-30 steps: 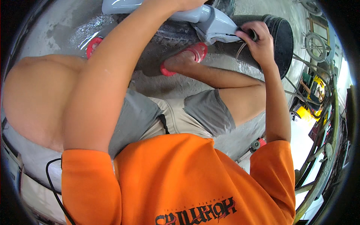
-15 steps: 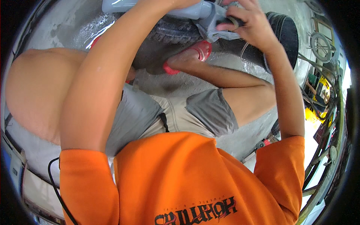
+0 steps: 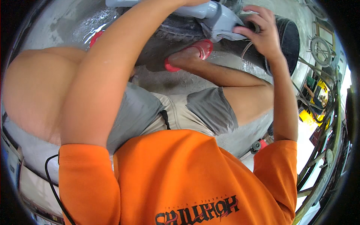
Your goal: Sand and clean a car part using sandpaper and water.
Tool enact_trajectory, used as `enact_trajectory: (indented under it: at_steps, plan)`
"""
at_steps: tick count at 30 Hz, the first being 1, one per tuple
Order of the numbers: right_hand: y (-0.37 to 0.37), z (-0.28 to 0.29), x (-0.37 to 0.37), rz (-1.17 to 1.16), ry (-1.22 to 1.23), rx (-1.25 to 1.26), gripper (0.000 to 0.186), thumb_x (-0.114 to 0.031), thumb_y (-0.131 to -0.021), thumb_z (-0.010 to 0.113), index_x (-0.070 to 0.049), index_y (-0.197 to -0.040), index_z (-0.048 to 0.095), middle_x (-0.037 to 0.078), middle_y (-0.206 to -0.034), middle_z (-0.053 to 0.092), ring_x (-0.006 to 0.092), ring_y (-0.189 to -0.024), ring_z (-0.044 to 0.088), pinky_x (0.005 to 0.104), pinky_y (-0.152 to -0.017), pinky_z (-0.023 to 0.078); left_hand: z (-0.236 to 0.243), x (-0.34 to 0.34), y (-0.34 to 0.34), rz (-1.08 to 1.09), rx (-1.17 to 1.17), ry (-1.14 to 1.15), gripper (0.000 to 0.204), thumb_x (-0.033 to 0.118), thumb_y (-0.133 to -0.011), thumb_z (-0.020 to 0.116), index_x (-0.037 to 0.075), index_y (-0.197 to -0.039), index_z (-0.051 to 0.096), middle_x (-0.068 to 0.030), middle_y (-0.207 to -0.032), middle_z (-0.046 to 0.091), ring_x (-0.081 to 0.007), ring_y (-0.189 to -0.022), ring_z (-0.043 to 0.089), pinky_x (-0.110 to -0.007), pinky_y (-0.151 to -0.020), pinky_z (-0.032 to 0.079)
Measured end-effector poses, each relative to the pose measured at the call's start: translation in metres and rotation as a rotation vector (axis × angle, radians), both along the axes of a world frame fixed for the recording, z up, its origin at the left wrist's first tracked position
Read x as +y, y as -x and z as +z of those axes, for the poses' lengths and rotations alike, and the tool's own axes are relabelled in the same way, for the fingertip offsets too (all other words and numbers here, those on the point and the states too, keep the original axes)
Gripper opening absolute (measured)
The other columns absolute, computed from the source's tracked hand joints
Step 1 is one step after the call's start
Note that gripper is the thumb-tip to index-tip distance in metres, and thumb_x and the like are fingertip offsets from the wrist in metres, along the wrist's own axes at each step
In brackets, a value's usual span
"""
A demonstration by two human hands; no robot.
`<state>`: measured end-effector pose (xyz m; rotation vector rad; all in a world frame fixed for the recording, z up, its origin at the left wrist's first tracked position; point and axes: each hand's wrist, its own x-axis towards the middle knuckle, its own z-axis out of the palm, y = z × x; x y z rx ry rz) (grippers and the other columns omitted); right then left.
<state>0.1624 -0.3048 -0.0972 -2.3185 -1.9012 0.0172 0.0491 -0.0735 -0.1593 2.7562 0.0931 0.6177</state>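
Observation:
A glossy blue-grey moulded part (image 3: 221,18), shaped like a vehicle's body panel, lies across the top of the view above a dark knobbly tyre (image 3: 178,28). My left hand (image 3: 197,2) rests at its upper edge; the picture's rim cuts the hand off and its fingers are hidden. Beside the panel's right end, my right hand (image 3: 268,35) is curled, thumb pointing left near the panel's edge. Between its thumb and fingers shows a dark round piece (image 3: 255,27), too small to name. Crumpled grey sheeting or thin plastic (image 3: 234,36) hangs under that end.
A black ribbed cylinder (image 3: 288,47) stands just right of my right hand. A thin pale tube (image 3: 245,50) curves below. My foot in a red sandal (image 3: 204,48) is on the wet concrete floor. Cables, a round metal frame (image 3: 321,48) and yellow things (image 3: 309,118) line the right side.
My right hand has drawn to the right, away from the panel's end, the dark round piece shifting with it. The panel has tilted or moved slightly right; my left arm has barely moved.

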Motion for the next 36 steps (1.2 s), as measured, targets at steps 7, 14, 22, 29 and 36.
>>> enact_trajectory:
  at_steps: [7, 14, 22, 29, 36]
  plan:
    - [-0.004, -0.012, -0.014, -0.104, -0.103, 0.07, 0.033, -0.026, -0.076, 0.089, -0.004, -0.091, 0.069, 0.007, -0.131, 0.066, 0.0331, -0.119, 0.057, 0.0427, -0.103, 0.044, -0.003, 0.001, -0.001, 0.001, -0.16, -0.017, 0.032, 0.032, -0.094, 0.057, 0.013, -0.107, 0.079, -0.0145, -0.12, 0.066, -0.0314, -0.123, 0.056, -0.052, -0.113, 0.035]
    - [-0.015, -0.022, -0.04, -0.187, -0.127, 0.343, 0.04, -0.027, -0.079, 0.09, -0.004, -0.106, 0.073, 0.005, -0.102, 0.074, 0.0168, -0.085, 0.067, 0.0301, -0.082, 0.053, -0.002, 0.002, -0.002, 0.005, -0.06, -0.028, 0.034, 0.032, -0.094, 0.057, 0.012, -0.111, 0.078, -0.0139, -0.12, 0.066, -0.0317, -0.125, 0.055, -0.051, -0.114, 0.035]
    - [-0.023, -0.023, -0.054, -0.488, 0.061, 0.593, 0.035, -0.03, -0.082, 0.088, -0.005, -0.105, 0.076, 0.003, -0.087, 0.073, 0.0094, -0.082, 0.062, 0.0288, -0.084, 0.052, -0.001, 0.0, -0.001, -0.003, -0.017, 0.027, 0.034, 0.032, -0.092, 0.058, 0.011, -0.11, 0.079, -0.0163, -0.127, 0.066, -0.0329, -0.128, 0.055, -0.051, -0.115, 0.034]
    - [-0.028, -0.005, -0.073, -0.694, -0.015, 0.019, 0.05, -0.037, -0.079, 0.089, -0.002, -0.11, 0.073, 0.02, -0.091, 0.075, 0.0337, -0.085, 0.074, 0.0387, -0.077, 0.057, 0.0, 0.002, -0.001, 0.0, -0.101, 0.017, 0.034, 0.031, -0.091, 0.059, 0.011, -0.111, 0.079, -0.017, -0.13, 0.066, -0.0342, -0.131, 0.053, -0.053, -0.117, 0.033]
    - [0.045, -0.022, -0.043, -0.782, -0.26, 0.189, 0.034, -0.027, -0.084, 0.084, -0.003, -0.107, 0.075, 0.019, -0.086, 0.075, 0.0364, -0.083, 0.075, 0.04, -0.076, 0.058, 0.002, 0.001, 0.0, 0.007, -0.1, 0.003, 0.033, 0.031, -0.092, 0.06, 0.011, -0.11, 0.079, -0.0174, -0.131, 0.065, -0.036, -0.131, 0.054, -0.054, -0.117, 0.034]
